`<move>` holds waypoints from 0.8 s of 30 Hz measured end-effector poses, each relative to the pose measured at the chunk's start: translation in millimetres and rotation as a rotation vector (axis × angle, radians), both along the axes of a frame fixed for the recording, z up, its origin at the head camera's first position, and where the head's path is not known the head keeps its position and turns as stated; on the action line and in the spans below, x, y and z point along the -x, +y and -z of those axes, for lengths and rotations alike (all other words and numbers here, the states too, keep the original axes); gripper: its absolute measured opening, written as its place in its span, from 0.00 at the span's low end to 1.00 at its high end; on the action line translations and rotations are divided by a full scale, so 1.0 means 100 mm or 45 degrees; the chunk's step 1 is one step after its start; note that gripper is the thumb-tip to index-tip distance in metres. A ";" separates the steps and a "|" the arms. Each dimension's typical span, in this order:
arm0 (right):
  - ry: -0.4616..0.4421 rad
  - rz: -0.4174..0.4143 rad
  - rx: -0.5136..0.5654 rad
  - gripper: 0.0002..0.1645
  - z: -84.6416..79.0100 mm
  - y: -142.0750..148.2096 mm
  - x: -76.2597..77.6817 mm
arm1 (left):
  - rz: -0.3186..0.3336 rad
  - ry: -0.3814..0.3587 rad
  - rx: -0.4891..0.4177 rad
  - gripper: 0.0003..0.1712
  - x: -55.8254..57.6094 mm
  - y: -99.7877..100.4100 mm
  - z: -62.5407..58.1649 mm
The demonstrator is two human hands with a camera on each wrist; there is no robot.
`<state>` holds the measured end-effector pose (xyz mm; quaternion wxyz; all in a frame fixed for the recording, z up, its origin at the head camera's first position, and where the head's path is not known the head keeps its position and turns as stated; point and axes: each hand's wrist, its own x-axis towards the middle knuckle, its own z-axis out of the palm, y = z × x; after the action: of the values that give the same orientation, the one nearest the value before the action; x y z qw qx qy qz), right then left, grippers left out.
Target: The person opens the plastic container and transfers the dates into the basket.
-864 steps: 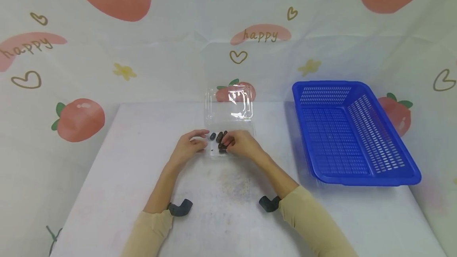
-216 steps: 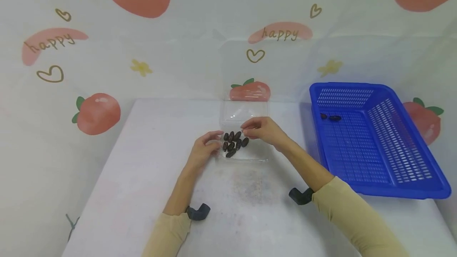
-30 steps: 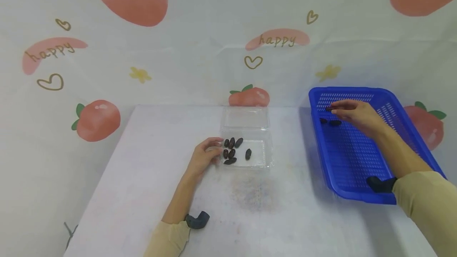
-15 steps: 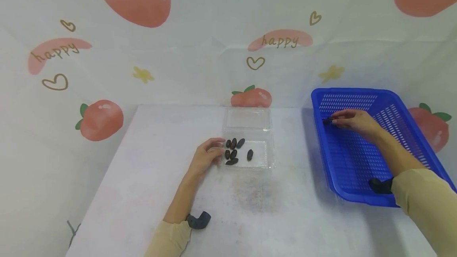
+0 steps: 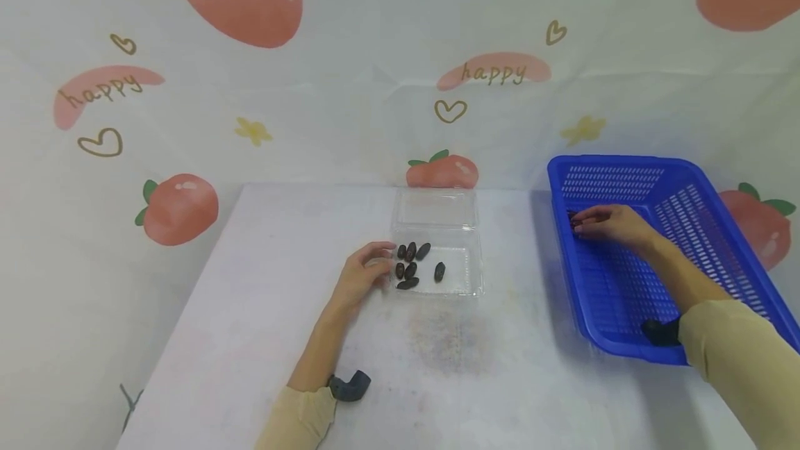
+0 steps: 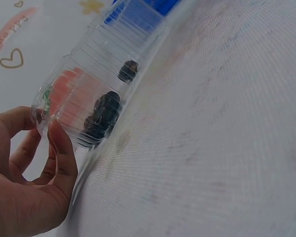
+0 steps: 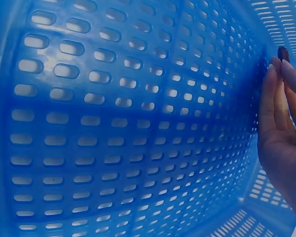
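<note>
In the head view, my left hand (image 5: 362,275) pinches the left rim of a clear plastic clamshell box (image 5: 461,255); the left wrist view shows thumb and fingers on its edge. Several dark brown dates (image 5: 410,253) are clustered at the box's left side, and a single date (image 5: 439,271) sits apart near its middle. My right hand (image 5: 615,226) is down inside the blue basket (image 5: 625,161), close to its left wall. Its thumb and fingertips pinch a date (image 7: 283,53), mostly hidden by the fingers. The other dates in the basket are largely covered by this hand.
The box's lid (image 5: 435,207) stands raised at the back. The basket has slotted walls and occupies the table's right side. A white table (image 5: 262,242) meets a patterned backdrop (image 5: 350,89) behind. Dark bands with curved pieces (image 5: 351,386) are on both wrists.
Over the last second my right hand has lowered into the basket and shifted left with the date. Earlier it was at the box, and the basket held nothing at first. My left hand stays put.
</note>
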<state>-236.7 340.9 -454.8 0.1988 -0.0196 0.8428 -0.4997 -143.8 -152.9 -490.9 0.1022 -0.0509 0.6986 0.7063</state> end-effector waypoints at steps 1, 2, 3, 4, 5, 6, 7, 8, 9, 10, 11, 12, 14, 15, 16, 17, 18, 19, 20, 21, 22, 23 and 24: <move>-0.005 0.007 0.000 0.29 0.01 0.00 0.00 | -0.001 0.001 -0.001 0.22 0.00 0.00 0.00; -0.015 0.013 0.006 0.29 0.02 -0.01 0.00 | -0.003 0.000 -0.003 0.22 0.00 0.00 0.00; -0.026 0.021 0.016 0.29 0.03 -0.01 0.00 | -0.007 -0.001 -0.004 0.22 0.00 0.01 0.00; -0.035 0.022 0.026 0.29 0.04 -0.01 0.00 | -0.009 -0.001 -0.008 0.22 0.00 0.01 0.00; -0.051 0.033 0.039 0.28 0.04 -0.01 0.00 | -0.011 -0.003 -0.010 0.22 0.00 0.01 0.00; -0.062 0.037 0.048 0.28 0.05 -0.02 0.00 | -0.011 -0.003 -0.010 0.22 -0.01 0.01 -0.01; -0.072 0.041 0.045 0.28 0.05 -0.02 0.00 | -0.009 -0.004 -0.012 0.22 -0.01 0.01 -0.01; -0.081 0.041 0.039 0.29 0.05 -0.02 0.00 | -0.006 -0.002 -0.009 0.22 0.00 0.01 0.00; -0.088 0.040 0.027 0.29 0.06 -0.02 0.00 | -0.002 0.001 -0.007 0.22 -0.01 0.01 0.00; -0.094 0.034 0.006 0.30 0.05 -0.02 0.00 | 0.001 0.002 -0.007 0.22 0.00 0.01 0.00; -0.102 0.031 -0.017 0.30 0.04 -0.03 0.00 | 0.005 0.001 -0.005 0.21 0.00 0.01 -0.01; -0.108 0.024 -0.040 0.31 0.04 -0.03 0.00 | 0.007 0.000 -0.004 0.21 0.00 0.01 -0.01; -0.122 0.006 -0.068 0.31 0.02 -0.04 0.00 | 0.011 -0.003 -0.001 0.21 -0.01 0.01 -0.01; -0.130 -0.001 -0.078 0.31 0.02 -0.04 0.00 | 0.014 -0.007 0.001 0.21 -0.01 0.01 -0.01; -0.139 -0.005 -0.084 0.32 0.01 -0.04 0.00 | 0.016 -0.011 0.003 0.20 -0.01 0.00 -0.01; -0.149 -0.009 -0.081 0.31 0.01 -0.04 0.00 | 0.017 -0.014 0.010 0.20 -0.01 0.00 -0.01; -0.159 -0.014 -0.076 0.31 0.01 -0.04 0.00 | 0.018 -0.015 0.014 0.20 -0.01 0.01 -0.01; -0.170 -0.026 -0.066 0.31 0.01 -0.03 0.00 | 0.019 -0.016 0.018 0.20 -0.01 0.01 -0.01; -0.183 -0.034 -0.057 0.31 0.00 -0.02 0.00 | 0.018 -0.016 0.019 0.20 -0.01 0.01 -0.01; -0.197 -0.039 -0.047 0.31 -0.01 -0.01 0.00 | 0.016 -0.017 0.018 0.20 -0.01 0.01 -0.01; -0.208 -0.048 -0.037 0.31 -0.01 -0.01 0.00 | 0.015 -0.014 0.017 0.20 -0.01 0.01 -0.01; -0.217 -0.056 -0.030 0.31 -0.02 0.00 0.01 | 0.013 -0.011 0.014 0.20 -0.01 0.01 -0.01; -0.227 -0.061 -0.020 0.31 -0.02 0.01 0.01 | 0.011 -0.010 0.011 0.20 -0.01 0.01 0.00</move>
<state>-237.6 341.5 -452.4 0.2851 0.0064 0.8249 -0.4880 -143.3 -151.9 -490.6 0.1077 -0.0510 0.7014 0.7027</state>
